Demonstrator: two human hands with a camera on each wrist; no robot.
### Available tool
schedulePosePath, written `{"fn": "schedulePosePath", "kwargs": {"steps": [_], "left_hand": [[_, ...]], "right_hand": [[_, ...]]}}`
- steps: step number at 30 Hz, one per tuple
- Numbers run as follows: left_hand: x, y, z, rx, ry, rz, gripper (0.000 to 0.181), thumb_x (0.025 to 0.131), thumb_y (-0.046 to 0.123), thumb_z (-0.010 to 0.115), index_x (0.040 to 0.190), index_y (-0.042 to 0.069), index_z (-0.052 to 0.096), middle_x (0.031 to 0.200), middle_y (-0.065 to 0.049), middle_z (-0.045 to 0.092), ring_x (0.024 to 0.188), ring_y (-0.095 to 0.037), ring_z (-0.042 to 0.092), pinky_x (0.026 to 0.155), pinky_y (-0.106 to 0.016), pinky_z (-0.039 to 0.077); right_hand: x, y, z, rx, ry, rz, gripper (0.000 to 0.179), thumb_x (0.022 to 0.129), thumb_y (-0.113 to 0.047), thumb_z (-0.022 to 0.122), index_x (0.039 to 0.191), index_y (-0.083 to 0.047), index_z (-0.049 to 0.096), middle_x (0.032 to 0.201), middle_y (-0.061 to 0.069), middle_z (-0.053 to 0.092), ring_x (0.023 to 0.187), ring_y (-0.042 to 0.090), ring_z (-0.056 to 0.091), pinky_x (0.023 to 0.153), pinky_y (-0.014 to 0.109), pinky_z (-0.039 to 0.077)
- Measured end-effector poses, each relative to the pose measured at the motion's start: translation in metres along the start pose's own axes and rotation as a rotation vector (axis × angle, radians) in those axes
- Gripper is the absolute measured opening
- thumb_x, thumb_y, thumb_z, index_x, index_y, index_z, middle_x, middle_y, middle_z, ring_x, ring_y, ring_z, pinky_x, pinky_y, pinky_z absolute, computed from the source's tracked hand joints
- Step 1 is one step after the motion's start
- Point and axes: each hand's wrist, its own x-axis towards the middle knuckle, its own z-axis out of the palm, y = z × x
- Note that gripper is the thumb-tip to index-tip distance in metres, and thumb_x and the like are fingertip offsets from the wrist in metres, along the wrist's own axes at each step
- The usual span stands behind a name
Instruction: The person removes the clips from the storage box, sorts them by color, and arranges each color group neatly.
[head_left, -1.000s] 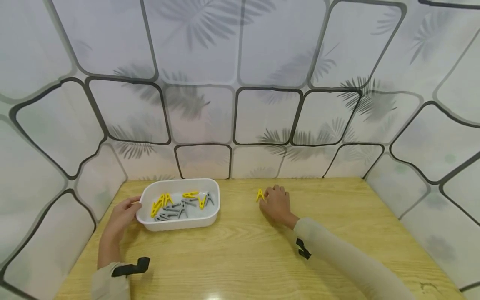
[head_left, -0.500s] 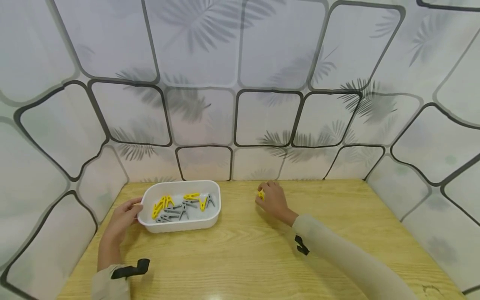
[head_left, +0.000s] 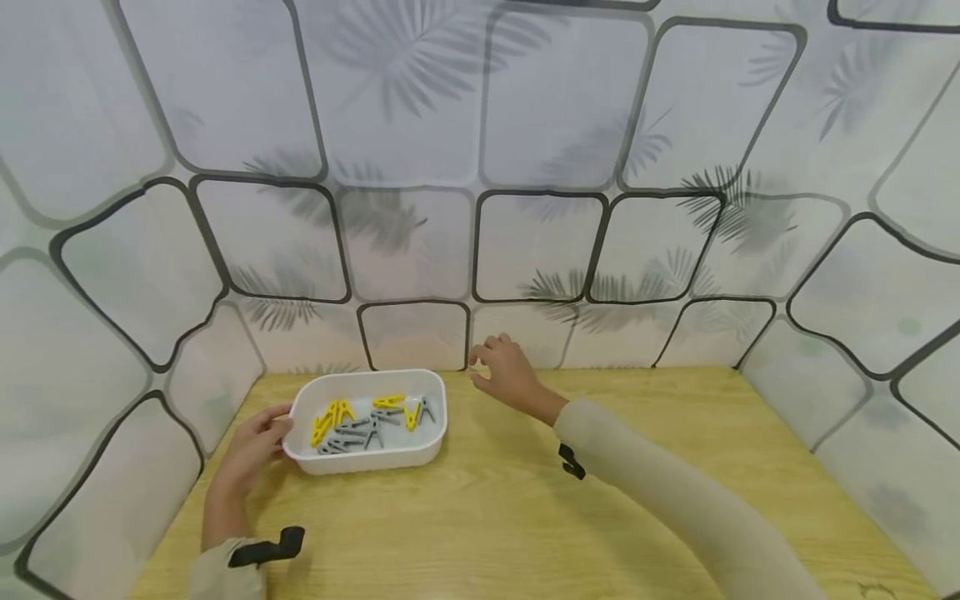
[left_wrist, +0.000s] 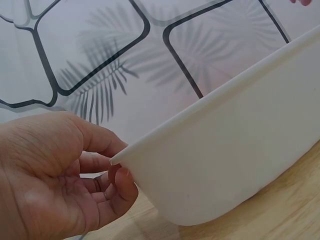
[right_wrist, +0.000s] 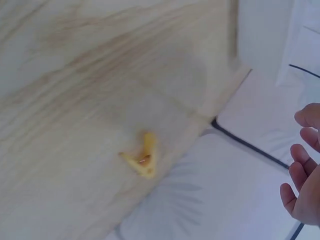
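One white tray (head_left: 360, 465), pinched at the left end of its rim by the left hand (head_left: 251, 446), presumably to stop it sliding. It holds yellow clips (head_left: 412, 419) and grey clips (head_left: 373, 431), mixed, some overlapping; the wall likely keeps them together. To the tray's right, the right hand (head_left: 506, 377) has thumb and fingers parted, loosely bent, nothing seen in its grip. A loose yellow clip (right_wrist: 150, 168) shows blurred in the right wrist view, seemingly on the worktop (head_left: 465, 517) near its back edge, apart from that hand; not visible in the head view, maybe hidden behind the hand. Tray's far side sits close to the back edge, patterned cloth (head_left: 540, 246) just behind: little room there. Plenty in front and rightward, though the right sleeve (head_left: 675, 492) crosses that side.
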Motion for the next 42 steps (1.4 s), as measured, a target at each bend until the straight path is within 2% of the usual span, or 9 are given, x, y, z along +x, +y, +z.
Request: {"fn": "schedulePosePath", "kwargs": {"steps": [5,10,15,20,28,33,36,42], "left_hand": [[0.0,-0.003,0.0,0.0,0.005,-0.008,0.052,0.108,0.017,0.046,0.153,-0.006,0.034,0.101,0.005,0.054,0.083,0.0,0.056,0.073,-0.022,0.054],[0.001,-0.002,0.001,0.015,0.004,-0.009,0.053,0.108,0.019,0.045,0.154,-0.005,0.034,0.112,-0.001,0.056,0.086,0.0,0.057,0.075,-0.023,0.054],[0.002,-0.002,0.002,-0.001,0.003,-0.002,0.052,0.108,0.017,0.046,0.153,-0.006,0.035,0.108,0.002,0.058,0.084,-0.001,0.057,0.073,-0.024,0.054],[0.002,-0.003,0.002,-0.006,0.003,0.004,0.052,0.108,0.017,0.047,0.153,-0.006,0.035,0.109,0.0,0.058,0.084,-0.003,0.058,0.073,-0.024,0.054],[0.001,-0.002,0.0,-0.002,0.01,0.007,0.051,0.108,0.017,0.047,0.152,-0.006,0.036,0.11,-0.002,0.059,0.085,-0.003,0.057,0.074,-0.025,0.054],[0.002,-0.001,0.0,-0.004,0.015,0.017,0.052,0.108,0.017,0.046,0.152,-0.007,0.036,0.114,-0.005,0.059,0.085,-0.003,0.057,0.073,-0.025,0.054],[0.002,0.0,0.0,-0.017,0.011,0.02,0.051,0.107,0.015,0.047,0.152,-0.007,0.036,0.108,-0.001,0.059,0.084,-0.003,0.057,0.072,-0.025,0.054],[0.0,-0.003,0.001,-0.035,0.003,0.02,0.052,0.107,0.014,0.047,0.152,-0.009,0.035,0.098,0.007,0.059,0.081,-0.003,0.058,0.071,-0.024,0.054]], "right_hand": [[0.02,-0.02,0.002,0.035,-0.049,-0.048,0.014,0.089,-0.016,0.078,0.1,-0.011,0.071,0.094,0.007,0.065,0.088,0.023,0.056,0.079,0.038,0.046],[0.031,-0.037,0.01,0.044,-0.095,-0.103,0.016,0.088,-0.017,0.081,0.1,-0.01,0.073,0.093,0.008,0.066,0.085,0.023,0.055,0.078,0.037,0.045],[0.036,-0.048,0.024,0.0,-0.18,-0.113,0.016,0.09,-0.022,0.079,0.103,-0.013,0.074,0.096,0.006,0.066,0.089,0.021,0.055,0.077,0.033,0.046],[0.039,-0.055,0.034,-0.064,-0.269,-0.111,0.017,0.092,-0.026,0.077,0.106,-0.016,0.073,0.101,0.003,0.065,0.094,0.019,0.054,0.082,0.034,0.045],[0.044,-0.061,0.046,-0.151,-0.331,-0.154,0.017,0.092,-0.027,0.077,0.108,-0.02,0.074,0.108,0.0,0.066,0.1,0.019,0.054,0.089,0.036,0.046],[0.049,-0.065,0.056,-0.297,-0.404,-0.223,0.02,0.093,-0.032,0.075,0.112,-0.026,0.073,0.111,-0.004,0.065,0.104,0.016,0.054,0.095,0.034,0.045],[0.051,-0.069,0.062,-0.372,-0.453,-0.261,0.022,0.093,-0.033,0.074,0.115,-0.029,0.073,0.113,-0.006,0.065,0.106,0.015,0.054,0.097,0.033,0.045],[0.049,-0.073,0.069,-0.441,-0.5,-0.29,0.022,0.1,-0.029,0.066,0.121,-0.032,0.071,0.118,-0.006,0.064,0.111,0.015,0.054,0.099,0.034,0.045]]}}
